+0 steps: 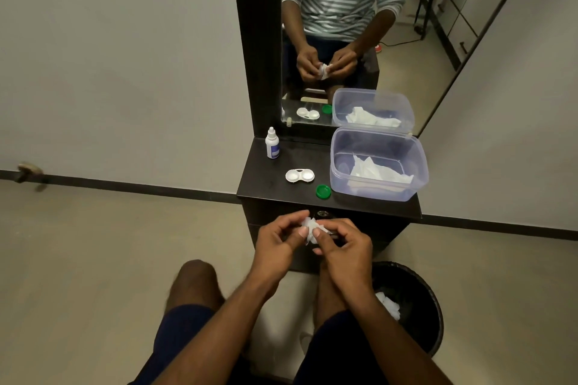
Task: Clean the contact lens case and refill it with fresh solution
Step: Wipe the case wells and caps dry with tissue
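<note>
The white contact lens case (299, 176) lies open on the dark shelf (269, 187), both wells uncovered. A green cap (323, 191) rests to its right near the shelf's front edge. A small white solution bottle (272, 143) stands upright at the shelf's back left. Below the shelf's front edge, my left hand (278, 242) and my right hand (342, 247) pinch a crumpled white tissue (310, 229) between their fingertips. Whether something small is wrapped inside the tissue is hidden.
A clear plastic box (419, 171) holding white tissues sits at the shelf's right. A mirror (344, 24) rises behind it. A black bin (419, 294) with a used tissue stands on the floor at my right knee.
</note>
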